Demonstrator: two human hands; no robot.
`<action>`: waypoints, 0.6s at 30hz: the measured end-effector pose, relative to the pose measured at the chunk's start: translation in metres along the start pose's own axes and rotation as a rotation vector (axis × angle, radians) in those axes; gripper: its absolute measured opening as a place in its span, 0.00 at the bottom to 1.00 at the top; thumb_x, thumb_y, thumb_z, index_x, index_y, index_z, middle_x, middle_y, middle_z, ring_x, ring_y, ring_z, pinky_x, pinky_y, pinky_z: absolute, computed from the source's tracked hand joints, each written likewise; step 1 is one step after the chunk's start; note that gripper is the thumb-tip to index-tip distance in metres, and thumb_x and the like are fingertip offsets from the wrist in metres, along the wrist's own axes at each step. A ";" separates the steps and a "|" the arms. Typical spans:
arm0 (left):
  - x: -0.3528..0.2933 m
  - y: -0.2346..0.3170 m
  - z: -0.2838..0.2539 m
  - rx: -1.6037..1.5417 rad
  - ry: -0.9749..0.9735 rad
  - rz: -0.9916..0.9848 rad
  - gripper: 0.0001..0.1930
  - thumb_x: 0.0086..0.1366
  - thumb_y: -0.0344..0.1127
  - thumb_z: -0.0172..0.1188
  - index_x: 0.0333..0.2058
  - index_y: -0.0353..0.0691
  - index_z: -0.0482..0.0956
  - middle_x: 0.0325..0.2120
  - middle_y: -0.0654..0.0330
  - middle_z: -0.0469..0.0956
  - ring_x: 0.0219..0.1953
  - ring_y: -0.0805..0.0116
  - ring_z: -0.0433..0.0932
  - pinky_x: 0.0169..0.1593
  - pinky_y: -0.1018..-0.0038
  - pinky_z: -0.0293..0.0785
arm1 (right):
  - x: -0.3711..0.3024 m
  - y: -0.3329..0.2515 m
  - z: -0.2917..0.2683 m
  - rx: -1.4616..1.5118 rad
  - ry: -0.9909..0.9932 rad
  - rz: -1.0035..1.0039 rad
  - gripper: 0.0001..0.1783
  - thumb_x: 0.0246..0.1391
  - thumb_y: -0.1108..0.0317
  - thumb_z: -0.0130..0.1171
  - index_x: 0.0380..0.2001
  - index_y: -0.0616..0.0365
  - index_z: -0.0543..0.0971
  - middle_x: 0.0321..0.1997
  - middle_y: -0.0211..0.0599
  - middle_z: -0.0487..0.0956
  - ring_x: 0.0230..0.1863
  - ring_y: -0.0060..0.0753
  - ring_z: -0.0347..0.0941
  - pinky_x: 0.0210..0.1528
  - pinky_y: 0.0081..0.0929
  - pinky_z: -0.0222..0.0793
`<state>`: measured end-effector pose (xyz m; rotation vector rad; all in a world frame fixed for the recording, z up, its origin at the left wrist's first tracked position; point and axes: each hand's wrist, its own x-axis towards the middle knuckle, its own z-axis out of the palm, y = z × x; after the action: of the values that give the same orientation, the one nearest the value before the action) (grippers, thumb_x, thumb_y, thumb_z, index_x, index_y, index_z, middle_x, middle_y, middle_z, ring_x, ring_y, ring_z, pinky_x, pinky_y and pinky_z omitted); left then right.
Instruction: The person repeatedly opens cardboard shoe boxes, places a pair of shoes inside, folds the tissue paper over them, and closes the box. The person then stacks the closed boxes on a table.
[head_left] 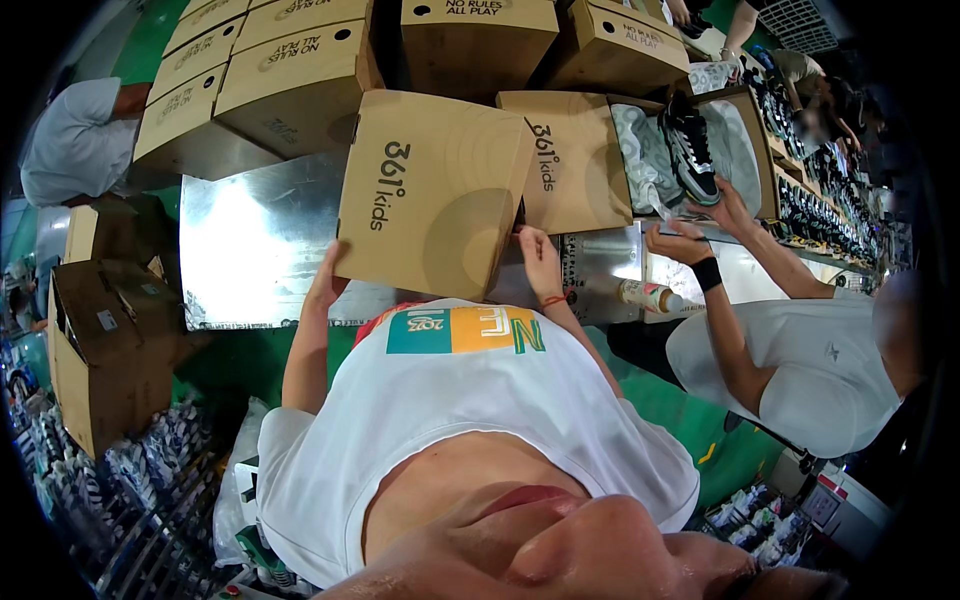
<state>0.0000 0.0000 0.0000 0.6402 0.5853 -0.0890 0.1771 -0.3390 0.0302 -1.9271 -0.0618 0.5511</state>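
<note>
A closed tan cardboard shoebox (435, 190) is tilted up in front of my chest over a shiny metal table (250, 245). My left hand (328, 283) grips its lower left edge. On the box's right side, my right hand (540, 262), with a red string at the wrist, holds the lower right corner. A second tan shoebox (575, 160) stands open just behind it, with grey tissue paper (640, 150) and a dark sneaker (690, 150) inside.
Stacks of closed tan shoeboxes (290, 70) fill the far side of the table. A co-worker in white (800, 360) at my right reaches both hands to the open box. A small bottle (650, 296) lies on the table. Large cartons (105, 345) and packed shoes sit at lower left.
</note>
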 end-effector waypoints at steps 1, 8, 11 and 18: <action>-0.003 -0.001 0.007 0.121 -0.003 0.022 0.37 0.53 0.48 0.61 0.57 0.39 0.57 0.51 0.58 0.67 0.53 0.66 0.66 0.56 0.72 0.61 | -0.010 -0.016 0.009 0.022 -0.001 -0.076 0.32 0.48 0.50 0.58 0.49 0.64 0.70 0.46 0.53 0.74 0.47 0.39 0.72 0.45 0.24 0.67; -0.023 0.004 -0.018 0.357 0.120 0.104 0.29 0.55 0.34 0.61 0.54 0.36 0.61 0.47 0.59 0.69 0.49 0.67 0.70 0.52 0.72 0.66 | -0.021 -0.046 0.032 -0.258 -0.230 -0.335 0.41 0.42 0.47 0.62 0.51 0.69 0.66 0.50 0.52 0.71 0.53 0.44 0.68 0.52 0.26 0.63; -0.013 -0.009 -0.012 0.269 0.126 0.144 0.27 0.56 0.35 0.60 0.53 0.35 0.62 0.47 0.59 0.69 0.49 0.68 0.70 0.52 0.73 0.66 | -0.010 -0.035 0.021 -0.231 -0.247 -0.269 0.38 0.44 0.49 0.62 0.51 0.67 0.67 0.49 0.49 0.73 0.51 0.39 0.69 0.52 0.25 0.63; -0.006 -0.048 0.019 0.251 0.137 0.073 0.26 0.58 0.36 0.58 0.54 0.37 0.60 0.48 0.60 0.68 0.51 0.70 0.67 0.54 0.74 0.63 | 0.002 -0.022 0.003 -0.183 -0.083 -0.216 0.33 0.46 0.54 0.61 0.52 0.61 0.68 0.47 0.44 0.75 0.49 0.32 0.71 0.50 0.25 0.65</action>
<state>-0.0083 -0.0499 -0.0101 0.9160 0.6881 -0.0506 0.1820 -0.3262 0.0482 -2.0427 -0.3812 0.4926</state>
